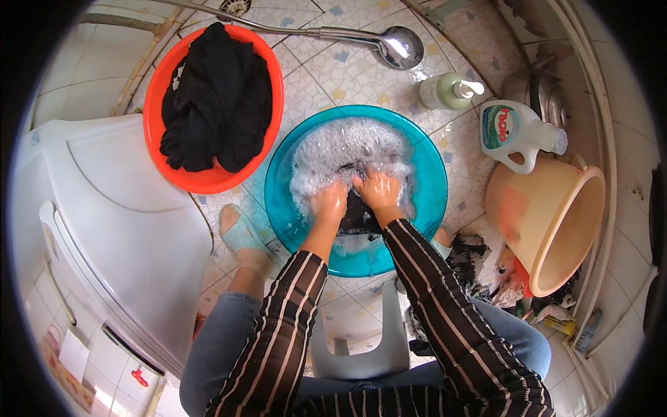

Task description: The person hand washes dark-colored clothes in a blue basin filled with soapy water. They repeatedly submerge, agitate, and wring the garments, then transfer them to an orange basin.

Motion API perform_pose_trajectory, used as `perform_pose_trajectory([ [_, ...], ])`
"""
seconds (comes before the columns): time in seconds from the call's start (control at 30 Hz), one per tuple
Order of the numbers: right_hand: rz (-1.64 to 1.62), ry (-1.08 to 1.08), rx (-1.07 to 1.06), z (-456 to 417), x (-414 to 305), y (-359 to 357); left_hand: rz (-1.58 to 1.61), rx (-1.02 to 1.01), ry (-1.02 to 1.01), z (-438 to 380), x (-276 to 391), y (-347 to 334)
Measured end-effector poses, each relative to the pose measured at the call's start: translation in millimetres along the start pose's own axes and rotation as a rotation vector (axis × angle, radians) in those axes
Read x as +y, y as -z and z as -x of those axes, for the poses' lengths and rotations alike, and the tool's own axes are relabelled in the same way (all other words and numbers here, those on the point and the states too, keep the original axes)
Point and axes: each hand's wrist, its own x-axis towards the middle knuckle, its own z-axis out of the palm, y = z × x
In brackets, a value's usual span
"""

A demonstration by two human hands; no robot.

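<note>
A round teal plastic basin (281, 219) stands on the tiled floor before me, holding water under thick white suds (346, 138). Both hands are in it at the near edge of the foam. My left hand (329, 200) and my right hand (380, 188) touch a wet black cloth (358, 213), partly under the suds and water. Foam covers part of the fingers, so their grip is hidden. Left of the basin, an orange-red oval tub (280, 104) holds a heap of black fabric (219, 99).
A shower head (401, 48) with its metal hose, a green pump bottle (447, 92) and a white detergent jug (508, 130) lie beyond and right. A beige bucket (513, 203) lies tilted at right near scattered cloths. A white appliance (130, 219) stands at left.
</note>
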Motion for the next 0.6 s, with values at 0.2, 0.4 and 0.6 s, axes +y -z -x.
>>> perform_pose_trajectory([
  [0.2, 0.031, 0.286, 0.587, -36.5, 31.4, 3.0, -0.012, 0.067, -0.131, -61.6, 23.8, -14.0],
  [0.4, -0.429, 0.316, 0.503, 5.0, 14.5, 41.0, 0.645, 0.332, -0.589, -34.2, -10.0, 15.3],
  [0.6, -0.479, 0.724, 0.694, 81.4, 28.6, 41.5, 1.091, 0.345, -0.594, 54.5, 1.4, 47.4],
])
